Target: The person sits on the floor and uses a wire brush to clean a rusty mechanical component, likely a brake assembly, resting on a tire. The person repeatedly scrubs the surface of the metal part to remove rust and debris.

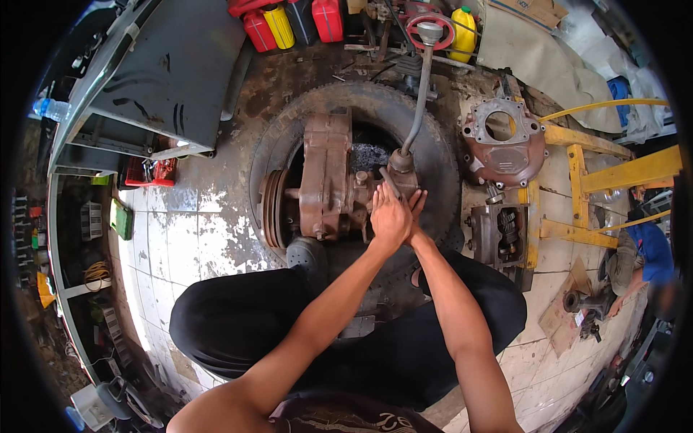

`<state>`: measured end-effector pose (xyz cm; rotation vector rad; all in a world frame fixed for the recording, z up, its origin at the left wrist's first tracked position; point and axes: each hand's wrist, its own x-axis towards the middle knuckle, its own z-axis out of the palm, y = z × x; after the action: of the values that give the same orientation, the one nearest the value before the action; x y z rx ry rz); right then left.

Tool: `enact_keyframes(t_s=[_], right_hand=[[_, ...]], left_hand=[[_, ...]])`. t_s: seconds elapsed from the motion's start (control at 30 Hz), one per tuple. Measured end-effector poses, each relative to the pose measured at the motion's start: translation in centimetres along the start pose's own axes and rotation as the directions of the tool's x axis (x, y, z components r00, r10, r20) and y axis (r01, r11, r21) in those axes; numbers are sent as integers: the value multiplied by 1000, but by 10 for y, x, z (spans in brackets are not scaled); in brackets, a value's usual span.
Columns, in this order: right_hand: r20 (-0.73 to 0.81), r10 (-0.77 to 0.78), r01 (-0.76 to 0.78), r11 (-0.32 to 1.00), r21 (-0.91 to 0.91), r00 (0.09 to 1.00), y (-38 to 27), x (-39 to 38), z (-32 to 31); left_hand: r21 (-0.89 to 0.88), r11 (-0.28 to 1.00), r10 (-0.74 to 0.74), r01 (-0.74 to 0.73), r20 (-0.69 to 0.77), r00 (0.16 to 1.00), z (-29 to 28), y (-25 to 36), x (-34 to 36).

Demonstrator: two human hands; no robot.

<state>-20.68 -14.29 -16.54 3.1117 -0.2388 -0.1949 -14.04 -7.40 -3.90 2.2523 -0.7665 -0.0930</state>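
A rusty brown gearbox (pixel 325 177) with a grooved pulley (pixel 274 209) at its left end rests across a large black tyre (pixel 444 155). A long bent gear lever (pixel 421 101) with a grey knob rises from its right-hand housing. My left hand (pixel 390 220) lies on that housing, fingers stretched out and close together. Against it from the right is my right hand (pixel 416 216), its fingers also straight and partly hidden behind the left. A short greyish bar (pixel 390 180) shows at my left fingertips; whether it is loose or part of the housing, I cannot tell.
Right of the tyre lie a bell housing (pixel 505 148) and an opened gear case (pixel 498 234) beside a yellow metal frame (pixel 613 177). A grey cabinet (pixel 170 72) stands at left. Another person (pixel 646 252) works at far right. Red jugs (pixel 328 20) stand at the back.
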Motion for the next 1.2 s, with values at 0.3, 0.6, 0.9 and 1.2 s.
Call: enact_keyframes(t_s=[0.3, 0.6, 0.9, 1.2], right_hand=[[-97, -23, 38, 987, 154, 995, -9, 9, -26], [-8, 24, -25, 998, -58, 1000, 5, -1, -9], [-271, -70, -11, 958, -288, 960, -12, 12, -34], [-149, -13, -4, 994, -109, 989, -20, 10, -43]], left_hand=[[51, 996, -71, 70, 16, 997, -9, -9, 16], [58, 998, -41, 36, 91, 995, -13, 9, 10], [174, 985, -12, 6, 36, 999, -11, -17, 10], [197, 973, -158, 120, 189, 969, -30, 3, 19]])
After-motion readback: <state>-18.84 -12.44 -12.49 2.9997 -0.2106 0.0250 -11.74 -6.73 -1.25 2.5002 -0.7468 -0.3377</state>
